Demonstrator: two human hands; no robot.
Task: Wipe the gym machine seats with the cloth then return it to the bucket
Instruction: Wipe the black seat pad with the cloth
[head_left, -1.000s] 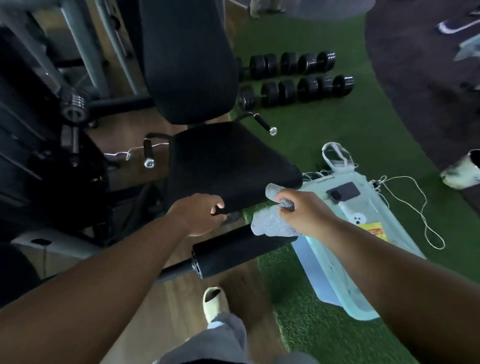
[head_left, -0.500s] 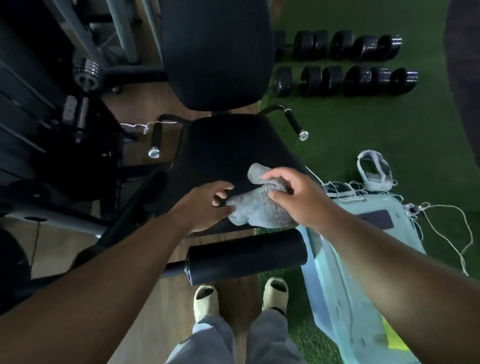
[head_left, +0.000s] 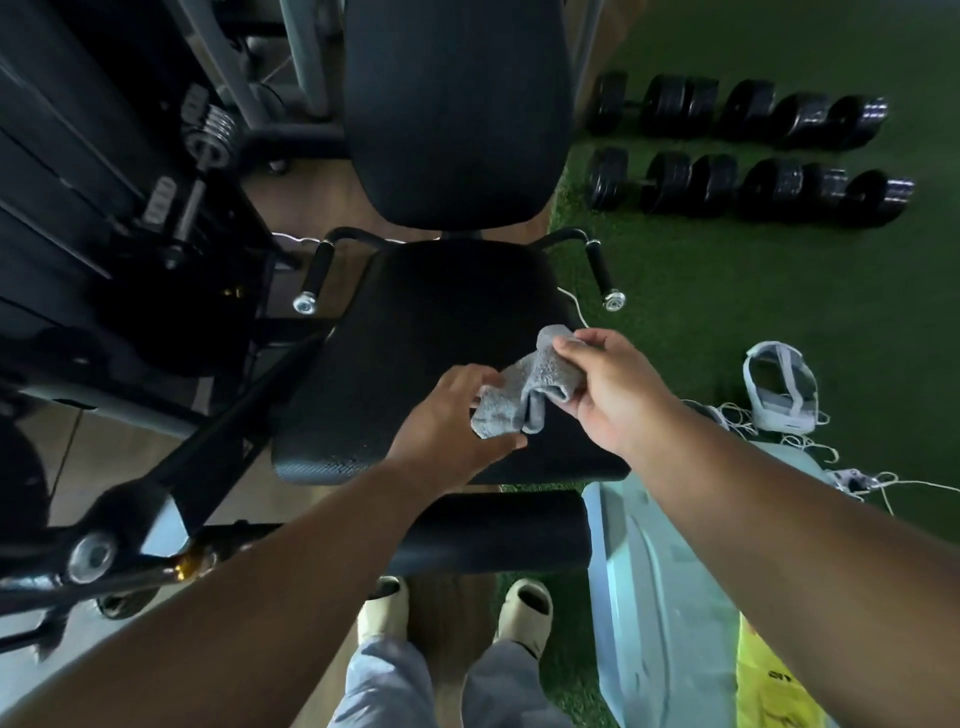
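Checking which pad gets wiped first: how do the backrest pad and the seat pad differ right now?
The backrest pad stands beyond the seat pad. The backrest pad has nothing over it; above the seat pad the left hand and right hand hold the grey cloth. Handles flank the seat pad only. Both are black and textured.

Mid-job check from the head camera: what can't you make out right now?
- Seat front right part: covered by both hands and the cloth.
- Left hand fingertips: tucked behind the cloth, so its grip is unclear; the right hand plainly pinches it.
- Pale blue bin: its inside is blocked by the right forearm and cut off at the bottom edge.
- Yellow label: print blurred.
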